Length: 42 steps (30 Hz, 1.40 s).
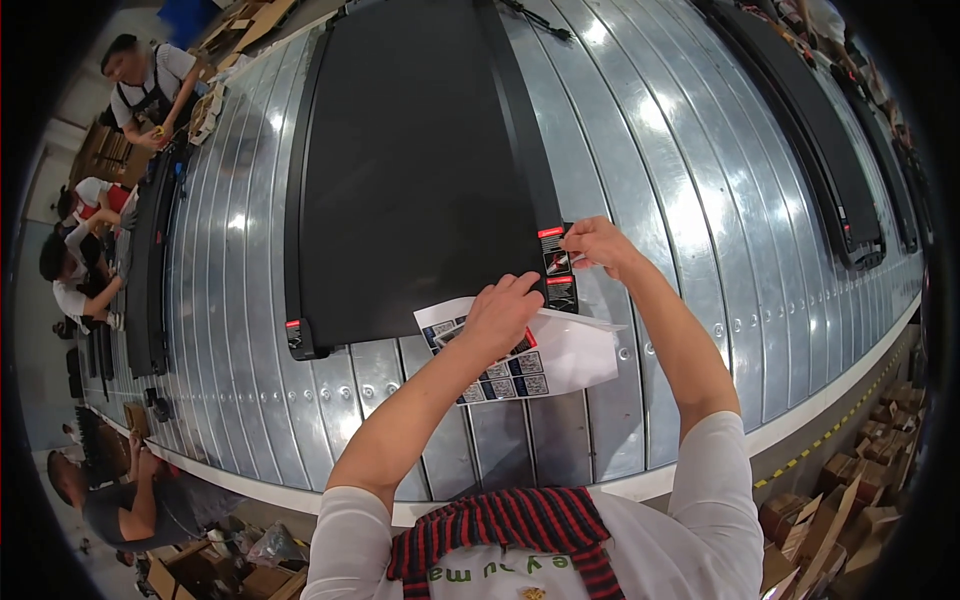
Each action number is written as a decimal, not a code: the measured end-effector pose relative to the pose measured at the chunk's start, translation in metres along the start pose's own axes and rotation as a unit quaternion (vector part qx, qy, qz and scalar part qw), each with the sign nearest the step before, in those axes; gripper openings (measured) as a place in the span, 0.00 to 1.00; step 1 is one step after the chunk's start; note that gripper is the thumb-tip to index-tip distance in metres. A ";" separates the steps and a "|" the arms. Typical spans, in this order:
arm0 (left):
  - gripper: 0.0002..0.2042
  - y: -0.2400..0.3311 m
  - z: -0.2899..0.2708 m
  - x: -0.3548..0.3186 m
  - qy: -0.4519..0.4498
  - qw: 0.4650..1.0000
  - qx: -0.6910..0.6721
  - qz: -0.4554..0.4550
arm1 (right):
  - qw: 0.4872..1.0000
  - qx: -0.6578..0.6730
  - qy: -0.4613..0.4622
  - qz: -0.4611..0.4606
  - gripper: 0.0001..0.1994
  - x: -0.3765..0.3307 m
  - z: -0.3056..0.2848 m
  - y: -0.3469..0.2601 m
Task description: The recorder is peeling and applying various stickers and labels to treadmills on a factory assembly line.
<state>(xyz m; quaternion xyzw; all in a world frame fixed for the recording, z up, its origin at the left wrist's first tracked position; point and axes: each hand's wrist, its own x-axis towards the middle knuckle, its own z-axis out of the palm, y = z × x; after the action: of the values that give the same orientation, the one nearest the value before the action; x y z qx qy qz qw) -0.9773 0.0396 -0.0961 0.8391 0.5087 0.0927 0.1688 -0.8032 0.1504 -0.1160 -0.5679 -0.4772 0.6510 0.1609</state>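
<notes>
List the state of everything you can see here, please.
Flat black machine: lying flat on the metal slats.
Left hand: palm down, fingers slightly spread.
Label sheet: curled, partly covered.
Right hand: pinched; what it grips is unclear.
Black cable: lying on the slats.
Cardboard boxes: some open.

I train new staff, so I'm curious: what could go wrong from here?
The upper label on the black machine's corner might wrinkle or lift, as the fingers of the right hand are close against its edge. The printed sheet could crease or get dragged askew, since it lies partly beneath the left hand and forearm.
</notes>
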 end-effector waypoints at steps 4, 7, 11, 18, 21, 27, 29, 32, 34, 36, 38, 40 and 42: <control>0.05 0.000 -0.001 0.001 -0.002 1.000 -0.004 0.001 | 1.000 0.008 -0.001 -0.006 0.06 0.003 0.000 0.003; 0.07 -0.002 -0.002 0.003 -0.007 1.000 -0.015 0.016 | 1.000 0.003 -0.004 -0.004 0.06 0.002 0.000 0.001; 0.07 -0.003 -0.006 0.009 -0.020 0.999 -0.019 0.031 | 1.000 -0.016 0.005 -0.010 0.06 0.003 0.000 0.003; 0.07 -0.002 -0.008 0.018 -0.050 0.998 -0.012 0.046 | 0.999 -0.013 0.007 -0.031 0.06 0.005 0.001 0.006; 0.06 0.000 -0.006 0.017 -0.042 0.998 -0.006 0.049 | 0.999 -0.016 0.010 -0.040 0.05 0.004 0.001 0.007; 0.06 0.001 -0.004 0.018 -0.042 0.998 0.003 0.051 | 0.993 -0.089 0.054 -0.060 0.05 0.006 0.005 0.009; 0.06 0.000 -0.003 0.018 -0.038 0.998 0.005 0.056 | 0.977 -0.170 0.086 -0.101 0.06 0.010 0.008 0.013; 0.07 -0.003 -0.001 0.017 -0.040 0.998 0.007 0.055 | 0.900 -0.369 0.159 -0.170 0.12 0.002 0.017 0.009; 0.08 -0.004 0.000 0.016 -0.019 0.998 0.006 0.064 | 0.831 -0.481 0.200 -0.196 0.16 -0.007 0.025 0.001; 0.08 -0.004 0.001 0.015 -0.027 0.998 0.003 0.057 | 0.761 -0.562 0.270 -0.176 0.23 -0.014 0.030 -0.007; 0.08 -0.005 -0.001 0.014 -0.030 0.998 0.002 0.049 | 0.803 -0.519 0.248 -0.155 0.27 -0.016 0.025 -0.005; 0.07 -0.005 -0.003 0.012 -0.034 0.999 -0.017 0.039 | 0.873 -0.417 0.207 -0.145 0.32 -0.014 0.022 0.005; 0.06 -0.009 -0.002 0.008 -0.008 0.998 -0.045 0.041 | 0.899 -0.361 0.214 -0.128 0.32 -0.005 0.017 0.010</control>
<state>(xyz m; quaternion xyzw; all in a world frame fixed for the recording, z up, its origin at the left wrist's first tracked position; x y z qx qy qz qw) -0.9812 0.0511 -0.0974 0.8516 0.4675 0.1160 0.2065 -0.8137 0.1337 -0.1228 -0.6464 -0.7023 0.2707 0.1249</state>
